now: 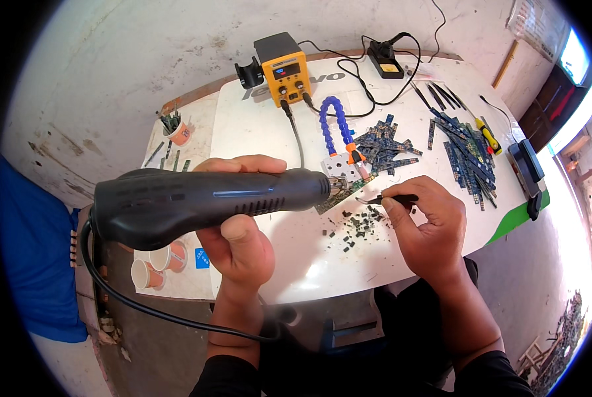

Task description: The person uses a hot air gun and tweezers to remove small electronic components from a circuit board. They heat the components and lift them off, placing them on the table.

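My left hand (240, 245) grips a black hot-air gun (157, 206) held level, its nozzle (337, 187) over a narrow green circuit board (332, 202) beside a small perforated metal plate (336, 165). Black tweezers with curved tips (402, 198) are pinched in my right hand (425, 231), their tips just right of that board, above scattered small dark components (355, 225). A blue segmented arm with an orange end (327, 126) curves over the plate. Piles of narrow circuit-board strips (388, 145) lie behind and to the right.
A yellow station (277, 69) and soldering-iron stand (385, 59) stand at the back with cables, near loose tools (441, 96) and a yellow-handled screwdriver (488, 135). A black device (525, 172) is at the right edge; paper cups (147, 274) and a cup of strips (177, 132) are left.
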`<state>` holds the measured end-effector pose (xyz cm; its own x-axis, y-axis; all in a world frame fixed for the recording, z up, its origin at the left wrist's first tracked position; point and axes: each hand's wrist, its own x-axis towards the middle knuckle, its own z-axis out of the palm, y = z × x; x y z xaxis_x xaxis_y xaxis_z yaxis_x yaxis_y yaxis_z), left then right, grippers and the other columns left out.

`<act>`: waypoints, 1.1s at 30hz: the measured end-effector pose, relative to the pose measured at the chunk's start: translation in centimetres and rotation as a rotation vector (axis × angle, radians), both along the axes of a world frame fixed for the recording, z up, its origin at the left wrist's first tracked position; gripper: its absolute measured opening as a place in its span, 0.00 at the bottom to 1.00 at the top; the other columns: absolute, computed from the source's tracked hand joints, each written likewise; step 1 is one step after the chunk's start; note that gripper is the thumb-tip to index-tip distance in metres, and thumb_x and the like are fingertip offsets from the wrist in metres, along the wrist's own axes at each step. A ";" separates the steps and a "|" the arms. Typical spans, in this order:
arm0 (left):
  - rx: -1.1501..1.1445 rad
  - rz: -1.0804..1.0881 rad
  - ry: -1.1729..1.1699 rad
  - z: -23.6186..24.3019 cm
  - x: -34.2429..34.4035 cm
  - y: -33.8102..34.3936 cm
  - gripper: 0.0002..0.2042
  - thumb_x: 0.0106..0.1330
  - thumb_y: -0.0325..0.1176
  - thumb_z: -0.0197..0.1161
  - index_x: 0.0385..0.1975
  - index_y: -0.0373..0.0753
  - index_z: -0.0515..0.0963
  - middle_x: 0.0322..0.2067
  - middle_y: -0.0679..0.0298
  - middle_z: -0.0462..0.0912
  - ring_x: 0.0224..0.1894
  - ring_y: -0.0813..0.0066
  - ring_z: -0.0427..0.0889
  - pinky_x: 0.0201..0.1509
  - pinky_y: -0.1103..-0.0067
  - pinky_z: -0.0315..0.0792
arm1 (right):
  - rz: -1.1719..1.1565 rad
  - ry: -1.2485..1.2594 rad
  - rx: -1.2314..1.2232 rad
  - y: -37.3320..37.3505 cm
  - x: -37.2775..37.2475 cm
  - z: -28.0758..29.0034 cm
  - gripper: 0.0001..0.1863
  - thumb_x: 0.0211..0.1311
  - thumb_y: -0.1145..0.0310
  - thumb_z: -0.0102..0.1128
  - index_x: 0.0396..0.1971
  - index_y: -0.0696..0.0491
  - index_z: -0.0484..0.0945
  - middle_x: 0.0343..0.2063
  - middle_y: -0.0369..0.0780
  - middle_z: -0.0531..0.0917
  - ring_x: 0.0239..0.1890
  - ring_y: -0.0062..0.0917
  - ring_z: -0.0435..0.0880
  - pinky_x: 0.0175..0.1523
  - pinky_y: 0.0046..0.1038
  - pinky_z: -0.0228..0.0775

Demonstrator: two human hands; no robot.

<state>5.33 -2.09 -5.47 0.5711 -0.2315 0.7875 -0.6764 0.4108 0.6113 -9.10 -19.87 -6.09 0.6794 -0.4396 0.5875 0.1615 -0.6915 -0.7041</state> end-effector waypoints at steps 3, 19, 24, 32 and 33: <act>0.001 0.008 -0.006 0.0 0.0 0.0 0.31 0.73 0.60 0.55 0.55 0.33 0.64 0.45 0.46 0.81 0.46 0.66 0.82 0.51 0.74 0.77 | 0.072 0.098 0.035 -0.2 -0.2 0.1 0.06 0.53 0.83 0.67 0.32 0.60 0.84 0.27 0.43 0.84 0.25 0.29 0.83 0.31 0.25 0.73; 0.003 -0.058 0.029 -0.2 -0.1 -0.1 0.31 0.72 0.58 0.58 0.57 0.34 0.63 0.46 0.45 0.81 0.48 0.64 0.82 0.53 0.73 0.77 | -0.021 -0.047 0.172 -1.2 0.5 -1.1 0.05 0.63 0.82 0.62 0.38 0.63 0.81 0.33 0.39 0.83 0.34 0.18 0.80 0.44 0.20 0.73; 0.007 -0.059 0.025 -0.4 -0.1 -0.2 0.32 0.72 0.58 0.58 0.58 0.34 0.63 0.46 0.45 0.81 0.48 0.65 0.82 0.53 0.72 0.77 | -0.029 -0.040 0.223 -1.5 1.5 -1.3 0.05 0.61 0.81 0.63 0.37 0.61 0.82 0.32 0.41 0.84 0.32 0.24 0.84 0.41 0.23 0.75; 0.014 -0.040 0.021 -0.4 -0.1 -0.2 0.31 0.72 0.59 0.57 0.57 0.34 0.63 0.46 0.46 0.81 0.48 0.65 0.82 0.53 0.73 0.77 | -0.006 0.021 0.298 -1.7 1.6 -1.1 0.04 0.64 0.80 0.62 0.38 0.60 0.82 0.31 0.39 0.84 0.32 0.20 0.83 0.41 0.23 0.74; 0.015 -0.037 0.021 -0.4 -0.1 -0.2 0.31 0.72 0.59 0.57 0.57 0.34 0.63 0.46 0.46 0.81 0.47 0.65 0.82 0.53 0.73 0.77 | -0.005 0.024 0.305 -1.7 1.6 -1.2 0.04 0.65 0.79 0.62 0.38 0.60 0.82 0.31 0.39 0.84 0.32 0.19 0.83 0.41 0.23 0.74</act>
<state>5.19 -2.32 -5.85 0.5783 -0.2641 0.7719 -0.6482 0.4259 0.6313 -7.51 -21.61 -7.27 0.6892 -0.5965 0.4113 0.1393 -0.4480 -0.8831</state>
